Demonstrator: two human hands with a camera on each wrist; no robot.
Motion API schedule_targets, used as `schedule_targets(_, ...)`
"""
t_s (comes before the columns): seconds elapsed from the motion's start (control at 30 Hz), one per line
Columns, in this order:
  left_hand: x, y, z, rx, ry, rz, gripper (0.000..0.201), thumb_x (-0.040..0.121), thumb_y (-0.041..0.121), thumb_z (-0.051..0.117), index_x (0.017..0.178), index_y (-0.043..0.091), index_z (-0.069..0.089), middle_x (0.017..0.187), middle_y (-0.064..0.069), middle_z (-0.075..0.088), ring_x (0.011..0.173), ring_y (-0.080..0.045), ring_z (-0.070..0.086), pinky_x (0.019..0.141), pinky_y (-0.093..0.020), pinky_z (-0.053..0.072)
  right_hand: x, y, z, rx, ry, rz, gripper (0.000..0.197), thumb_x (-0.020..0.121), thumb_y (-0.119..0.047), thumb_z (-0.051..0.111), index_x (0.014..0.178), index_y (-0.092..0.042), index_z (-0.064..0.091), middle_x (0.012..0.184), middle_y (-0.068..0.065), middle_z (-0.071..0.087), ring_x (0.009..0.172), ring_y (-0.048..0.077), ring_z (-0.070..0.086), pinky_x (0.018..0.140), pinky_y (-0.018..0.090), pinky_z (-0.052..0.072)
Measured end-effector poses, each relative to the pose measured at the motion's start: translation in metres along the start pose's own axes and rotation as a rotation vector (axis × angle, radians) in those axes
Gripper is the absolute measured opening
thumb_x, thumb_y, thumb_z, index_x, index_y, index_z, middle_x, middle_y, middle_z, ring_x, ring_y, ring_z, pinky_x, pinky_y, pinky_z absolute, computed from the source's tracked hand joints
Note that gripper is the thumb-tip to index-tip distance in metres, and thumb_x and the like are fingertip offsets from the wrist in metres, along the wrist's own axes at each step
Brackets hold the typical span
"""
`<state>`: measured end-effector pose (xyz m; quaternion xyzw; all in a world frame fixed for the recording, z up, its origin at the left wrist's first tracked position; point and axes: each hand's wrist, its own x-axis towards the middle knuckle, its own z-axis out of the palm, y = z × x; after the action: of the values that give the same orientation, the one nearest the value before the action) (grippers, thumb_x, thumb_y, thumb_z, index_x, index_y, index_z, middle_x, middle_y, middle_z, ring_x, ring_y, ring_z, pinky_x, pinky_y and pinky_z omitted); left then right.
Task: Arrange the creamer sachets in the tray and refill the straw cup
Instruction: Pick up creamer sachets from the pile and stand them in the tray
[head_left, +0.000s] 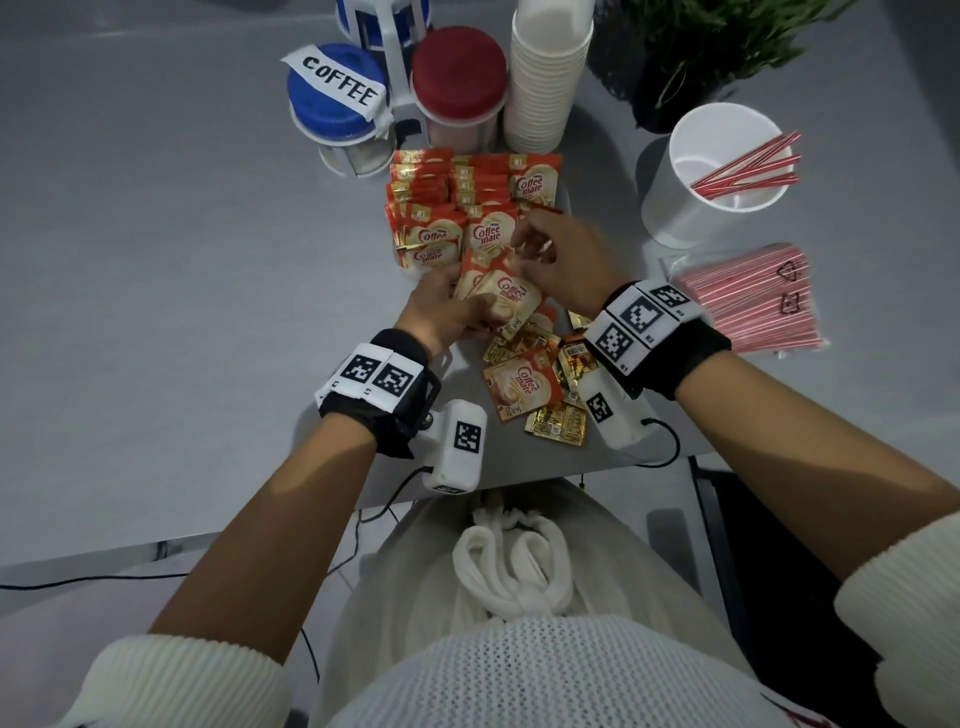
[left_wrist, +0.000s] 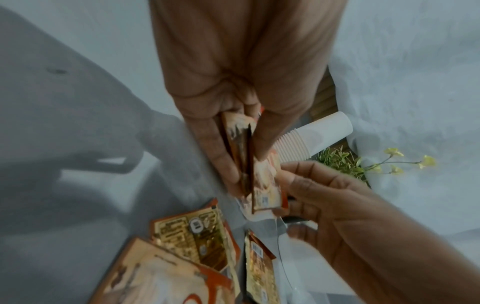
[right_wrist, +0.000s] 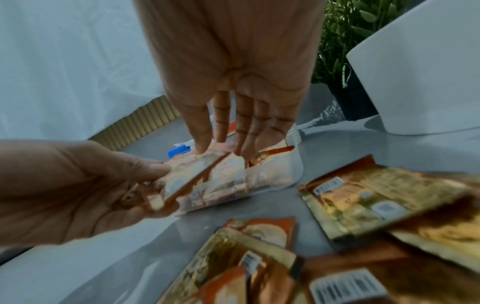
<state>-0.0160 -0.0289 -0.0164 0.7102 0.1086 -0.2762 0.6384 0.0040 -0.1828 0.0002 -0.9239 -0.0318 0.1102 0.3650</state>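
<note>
My left hand (head_left: 470, 306) grips a small stack of Coffee mate creamer sachets (head_left: 511, 299) between thumb and fingers, just in front of the tray. The right hand (head_left: 524, 249) reaches over the stack, and its fingertips pinch the top edge of one sachet (left_wrist: 267, 189). Behind them, rows of upright sachets (head_left: 467, 192) fill the clear tray (right_wrist: 291, 174). Several loose sachets (head_left: 524, 387) lie on the table under my wrists. At the right stands the white straw cup (head_left: 675, 208), holding a few red-striped straws (head_left: 748, 166). A sealed pack of straws (head_left: 748, 296) lies in front of it.
Behind the tray are a blue-lidded jar labelled COFFEE (head_left: 335, 93), a red-lidded jar (head_left: 460, 73) and a tall stack of paper cups (head_left: 545, 78). A potted plant (head_left: 701, 47) stands at the back right. The table's front edge (head_left: 363, 501) runs close to my body.
</note>
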Motion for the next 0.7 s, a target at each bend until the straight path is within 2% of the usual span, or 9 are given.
schedule_targets(0.07,0.003,0.0,-0.002,-0.021,0.06,0.02,0.028,0.089,-0.002,0.052,0.117,0.002,0.049,0.087,-0.01,0.061,0.07,-0.02,0.06,0.059,-0.029,0.057,-0.002,0.006,0.002,0.004,-0.031,0.062,0.024,0.082,-0.016,0.066,0.103,-0.01,0.057,0.095,0.003,0.06,0.082,0.013,0.054,0.075,0.029,0.045)
schedule_targets(0.13,0.003,0.001,-0.003,-0.036,0.091,0.034,0.026,0.089,-0.002,0.052,0.115,0.001,0.05,0.093,-0.015,0.061,0.077,-0.028,0.061,0.073,-0.044,0.054,-0.004,0.009,0.004,0.106,-0.045,0.16,0.021,0.083,-0.013,0.065,0.101,-0.01,0.055,0.092,0.009,0.06,0.073,0.011,0.057,0.066,0.024,0.047)
schedule_targets(0.2,0.003,0.002,-0.002,-0.042,0.083,0.024,0.033,0.089,-0.002,0.052,0.122,-0.003,0.047,0.102,-0.018,0.06,0.087,-0.032,0.06,0.078,-0.047,0.052,-0.007,0.01,0.005,0.27,-0.058,0.227,0.015,0.084,-0.002,0.061,0.094,-0.008,0.052,0.076,0.011,0.056,0.048,0.003,0.058,0.047,0.014,0.045)
schedule_targets(0.27,0.0,0.003,0.001,-0.041,0.04,0.012,0.038,0.088,-0.004,0.053,0.125,-0.005,0.045,0.104,-0.018,0.059,0.087,-0.031,0.061,0.075,-0.041,0.054,-0.008,0.009,0.006,0.301,-0.046,0.208,0.015,0.084,0.005,0.059,0.092,-0.007,0.053,0.068,0.005,0.051,0.037,-0.002,0.055,0.039,0.009,0.041)
schedule_targets(0.37,-0.003,0.003,0.005,-0.048,-0.027,-0.008,0.042,0.085,-0.007,0.055,0.126,-0.005,0.044,0.104,-0.016,0.059,0.09,-0.028,0.06,0.079,-0.037,0.053,-0.006,0.006,0.009,0.255,-0.022,0.132,0.015,0.083,0.005,0.06,0.089,-0.009,0.058,0.066,0.0,0.051,0.042,0.002,0.056,0.043,0.011,0.045)
schedule_targets(0.5,-0.003,0.004,0.011,-0.067,0.031,-0.012,0.038,0.09,-0.005,0.049,0.127,-0.004,0.042,0.112,-0.02,0.057,0.096,-0.027,0.059,0.081,-0.04,0.051,-0.006,0.006,0.014,0.308,0.007,0.175,0.017,0.083,0.007,0.058,0.088,-0.008,0.053,0.065,0.003,0.053,0.044,0.003,0.058,0.048,0.019,0.052)
schedule_targets(0.57,0.0,0.003,0.012,-0.066,0.065,-0.011,0.036,0.092,-0.003,0.045,0.128,-0.003,0.043,0.121,-0.024,0.056,0.104,-0.033,0.058,0.087,-0.044,0.05,-0.009,0.006,0.015,0.305,0.005,0.195,0.017,0.083,0.007,0.057,0.091,-0.007,0.051,0.067,0.007,0.054,0.051,0.011,0.06,0.053,0.026,0.053)
schedule_targets(0.63,0.003,0.002,0.01,-0.069,0.115,-0.016,0.035,0.093,-0.002,0.043,0.128,-0.002,0.043,0.124,-0.025,0.056,0.104,-0.033,0.058,0.088,-0.046,0.051,-0.015,0.005,0.012,0.142,-0.022,0.175,0.018,0.082,0.001,0.06,0.097,-0.005,0.052,0.072,0.007,0.056,0.064,0.02,0.059,0.059,0.03,0.049)
schedule_targets(0.7,0.006,-0.001,0.007,-0.059,0.16,-0.026,0.035,0.094,0.0,0.043,0.129,0.0,0.044,0.124,-0.024,0.057,0.107,-0.034,0.059,0.09,-0.051,0.05,-0.021,0.007,0.008,-0.078,-0.121,0.145,0.029,0.078,-0.013,0.068,0.101,-0.006,0.051,0.083,0.005,0.055,0.077,0.02,0.054,0.063,0.031,0.043)
